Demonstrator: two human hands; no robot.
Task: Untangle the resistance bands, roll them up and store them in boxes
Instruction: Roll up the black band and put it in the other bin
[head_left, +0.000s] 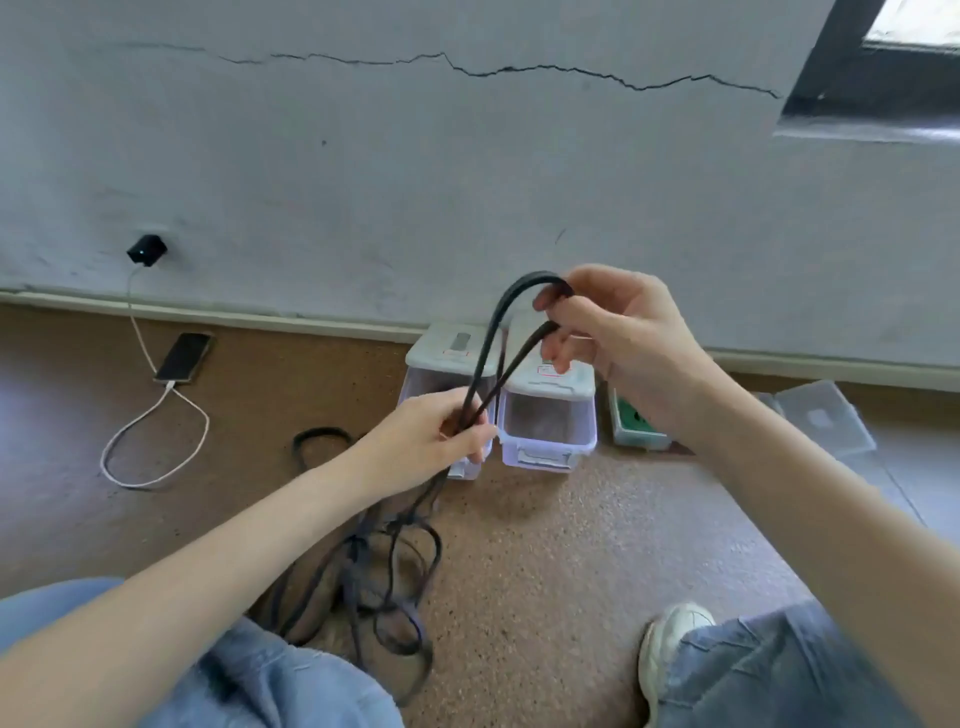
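While untangling is the step in hand | resistance band (498, 322) loop raised over floor (571, 545) tangle (363, 571) | right hand (613, 322) pinches top, left hand (436, 431) grips lower strands | boxes (545, 415) at wall edge | next: draw loop free, roll.

tangled bands (363, 571) between knees, boxes (548, 415) against wall, open floor (545, 545) rightward

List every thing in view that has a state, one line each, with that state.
left hand: grips the black band low down
right hand: pinches the band's top loop
black band: lifted, looped between the hands
band pile: tangled on the floor
left box: lid on
right box: lid on
phone: plugged into charger cable
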